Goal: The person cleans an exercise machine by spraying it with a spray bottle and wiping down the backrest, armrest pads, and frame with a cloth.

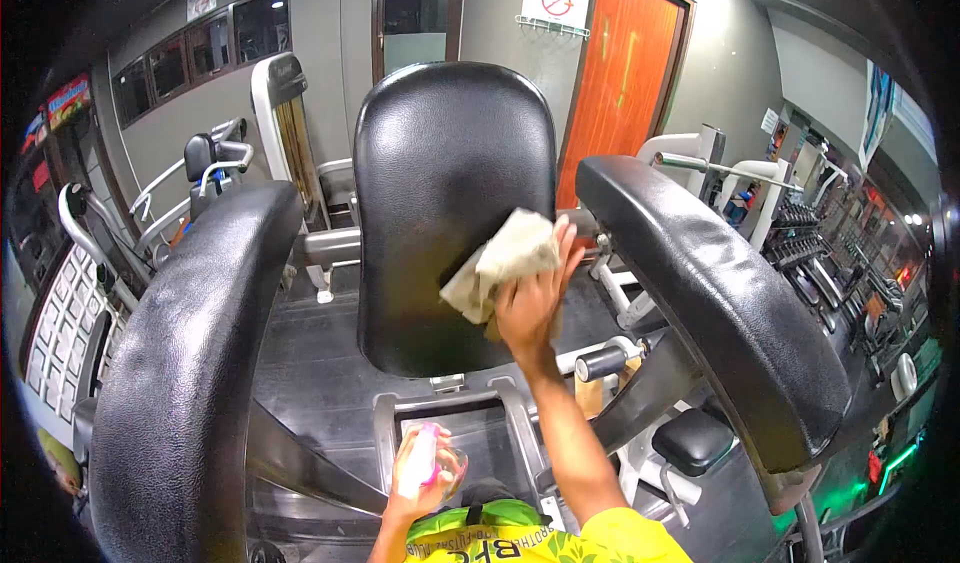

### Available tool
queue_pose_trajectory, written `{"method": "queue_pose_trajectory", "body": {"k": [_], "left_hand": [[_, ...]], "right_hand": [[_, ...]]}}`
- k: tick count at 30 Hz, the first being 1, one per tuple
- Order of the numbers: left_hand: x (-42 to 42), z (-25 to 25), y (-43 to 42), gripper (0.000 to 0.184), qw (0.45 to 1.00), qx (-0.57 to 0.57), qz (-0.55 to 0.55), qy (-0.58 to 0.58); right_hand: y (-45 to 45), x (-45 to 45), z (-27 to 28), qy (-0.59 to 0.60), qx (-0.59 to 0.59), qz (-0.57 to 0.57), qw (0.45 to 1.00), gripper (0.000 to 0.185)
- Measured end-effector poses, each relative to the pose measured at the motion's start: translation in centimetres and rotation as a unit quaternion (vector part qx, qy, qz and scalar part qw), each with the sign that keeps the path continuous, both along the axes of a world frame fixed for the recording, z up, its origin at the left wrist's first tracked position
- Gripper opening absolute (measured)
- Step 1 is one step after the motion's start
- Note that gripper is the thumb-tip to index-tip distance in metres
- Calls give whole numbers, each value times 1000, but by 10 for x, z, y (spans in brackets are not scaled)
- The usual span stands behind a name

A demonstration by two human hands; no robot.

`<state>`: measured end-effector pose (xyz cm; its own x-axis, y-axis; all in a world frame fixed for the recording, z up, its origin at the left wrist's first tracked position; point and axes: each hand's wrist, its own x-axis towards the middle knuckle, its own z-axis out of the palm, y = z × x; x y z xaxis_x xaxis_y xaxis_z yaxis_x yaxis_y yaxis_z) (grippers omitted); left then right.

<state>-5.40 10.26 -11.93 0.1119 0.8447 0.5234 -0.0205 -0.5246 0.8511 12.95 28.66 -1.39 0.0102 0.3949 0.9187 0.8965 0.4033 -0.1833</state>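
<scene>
My right hand (530,308) presses a crumpled beige cloth (508,261) against the lower right part of a black padded backrest (455,153). Its arm reaches up and forward from a yellow sleeve. Low in front of my body, my left hand (425,468) is wrapped round a small pink and white bottle (428,451), partly covered by the fingers. The backrest stands upright between two long black arm pads, a left one (190,383) and a right one (710,303), with neither hand touching them.
A grey metal frame (450,400) lies under the backrest. A small black seat pad (692,440) is low on the right. Other gym machines (285,113) stand behind, with a dumbbell rack (800,243) to the right. An orange door (625,73) is in the back wall.
</scene>
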Motion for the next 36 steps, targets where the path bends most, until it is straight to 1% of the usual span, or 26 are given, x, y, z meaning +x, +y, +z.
{"method": "queue_pose_trajectory", "body": {"k": [1,2,3,4,6,8,10,11,12,14,16,17,18,20,21,22,24,25,27,28,29,30,31,33,34,36], "left_hand": [[-1,-5,0,39,1000,-4,0,8],[0,-4,-1,39,1000,-4,1,8],[0,-3,-1,39,1000,-9,7,13],[1,-1,-2,39,1000,-14,13,18],[1,0,-3,40,1000,-20,12,2],[2,4,-5,41,999,-28,10,-12],[3,10,-9,42,998,-58,13,4],[2,9,-10,42,998,-60,13,5],[1,8,-10,42,999,-48,1,-8],[1,8,-11,42,999,-36,-12,-22],[1,10,-11,40,1000,-28,-13,-2],[3,8,-12,38,999,-36,-18,-21],[3,7,-13,38,999,-37,-18,-20],[3,4,-14,38,999,-32,-14,-22],[2,2,-15,38,999,-33,-14,-23],[2,-1,-16,38,999,-30,-8,-12],[1,-3,-20,37,1000,-27,0,-2],[2,-3,-23,37,999,-48,4,-8],[1,-2,-22,36,998,-67,9,-13],[0,-3,-21,36,999,-38,19,29],[-1,-3,-21,35,997,-9,29,72],[0,-3,-22,35,997,-9,31,71],[2,-2,-23,35,998,-25,32,53],[1,-1,-24,35,998,-41,33,38],[0,-2,-25,35,998,-42,29,40],[1,-1,-26,34,998,-42,28,41]], "right_hand": [[-12,-1,-16,21,-20,12,999,56],[-16,-2,-39,69,-2,42,997,58],[-21,2,-67,44,-27,38,998,62],[-25,2,-94,76,-17,78,994,67],[-30,6,-125,20,-72,11,997,69],[-29,6,-112,-10,-61,10,998,70],[-21,1,-80,20,-55,1,998,70],[-18,2,-65,35,-48,20,998,72],[-16,3,-46,39,-39,39,998,70],[-18,2,-3,17,-71,17,997,66],[-1,7,12,28,-28,20,999,63],[14,12,9,48,-10,5,999,50],[21,21,5,48,-10,5,999,50],[22,28,7,207,-149,123,959,28],[37,30,-15,187,63,84,977,23],[22,33,-15,283,-64,135,947,30],[6,43,-18,362,-137,225,894,39],[4,52,-36,361,-137,227,894,39],[18,76,-92,245,-99,163,951,41],[17,86,-89,228,-116,237,937,50],[10,82,-96,296,-179,231,909,49],[3,81,-102,362,-240,223,873,47],[4,82,-93,361,-240,224,873,47],[16,87,-70,174,-198,193,945,46],[22,86,-61,174,-198,193,945,46],[37,83,-40,323,-237,254,880,44]]}}
